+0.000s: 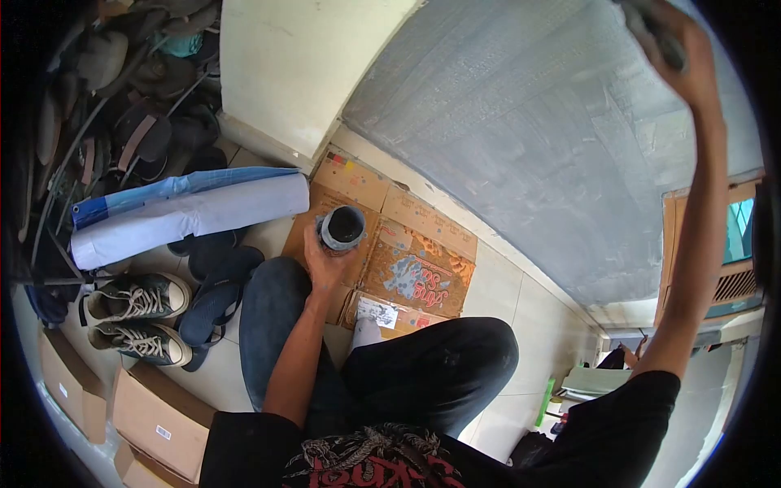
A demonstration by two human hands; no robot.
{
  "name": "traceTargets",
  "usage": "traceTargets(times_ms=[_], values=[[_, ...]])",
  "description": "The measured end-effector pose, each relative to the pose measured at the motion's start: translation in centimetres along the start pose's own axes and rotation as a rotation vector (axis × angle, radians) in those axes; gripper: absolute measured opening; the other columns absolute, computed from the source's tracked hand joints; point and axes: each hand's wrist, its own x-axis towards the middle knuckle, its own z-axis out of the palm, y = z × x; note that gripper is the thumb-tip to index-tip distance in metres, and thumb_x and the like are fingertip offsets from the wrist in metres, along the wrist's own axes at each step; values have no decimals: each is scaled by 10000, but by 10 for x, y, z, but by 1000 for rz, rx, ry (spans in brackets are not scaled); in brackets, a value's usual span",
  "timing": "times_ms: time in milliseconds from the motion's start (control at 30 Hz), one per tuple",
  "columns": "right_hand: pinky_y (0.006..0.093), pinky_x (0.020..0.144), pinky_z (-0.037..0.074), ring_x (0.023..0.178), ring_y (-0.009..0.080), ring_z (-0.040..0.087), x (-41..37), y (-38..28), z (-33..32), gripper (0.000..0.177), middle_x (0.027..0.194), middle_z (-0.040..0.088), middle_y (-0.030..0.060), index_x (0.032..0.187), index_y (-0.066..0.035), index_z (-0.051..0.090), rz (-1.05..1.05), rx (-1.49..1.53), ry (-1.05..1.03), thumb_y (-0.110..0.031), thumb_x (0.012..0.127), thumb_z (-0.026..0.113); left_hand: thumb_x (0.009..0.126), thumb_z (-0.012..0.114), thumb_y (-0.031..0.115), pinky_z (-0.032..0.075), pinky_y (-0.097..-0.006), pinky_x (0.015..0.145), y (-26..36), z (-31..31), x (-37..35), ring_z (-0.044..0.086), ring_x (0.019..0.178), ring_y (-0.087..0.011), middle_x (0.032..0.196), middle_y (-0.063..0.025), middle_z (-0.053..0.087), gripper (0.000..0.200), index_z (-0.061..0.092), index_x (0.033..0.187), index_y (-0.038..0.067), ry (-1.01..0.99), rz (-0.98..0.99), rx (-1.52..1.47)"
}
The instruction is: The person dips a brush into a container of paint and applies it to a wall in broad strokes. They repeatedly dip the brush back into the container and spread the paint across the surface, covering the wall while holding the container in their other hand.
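Note:
Near the middle of the view, my left hand [327, 262] is wrapped round a grey-smeared cup [342, 227] with a dark inside, held above flattened cardboard. High at the upper right, my right hand [687, 65] is closed round a dark, grey-stained object [657, 37] against the wall [521, 106]. What that object is cannot be made out. The wall is coated in uneven grey with visible strokes. Blue-grey spots mark the cardboard [419, 272] on the floor before my bent knees.
A rolled white and blue sheet [195, 213], sneakers [142, 297] and sandals [220, 293] lie at the left. Behind them stands a rack of footwear [122, 106]. Open cardboard boxes [159, 419] are at the lower left. Another person [622, 356] is partly visible at the right.

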Motion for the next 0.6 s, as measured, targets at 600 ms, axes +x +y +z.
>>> traceTargets(times_ms=[600], values=[[449,693,522,821,318,680,-42,-279,293,214,833,681,109,894,-133,719,-148,756,-572,-271,736,763,509,910,4,480,-425,930,-4,-7,2,566,1093,-371,1150,-183,525,845,488,1241,-14,-28,-60,64]])
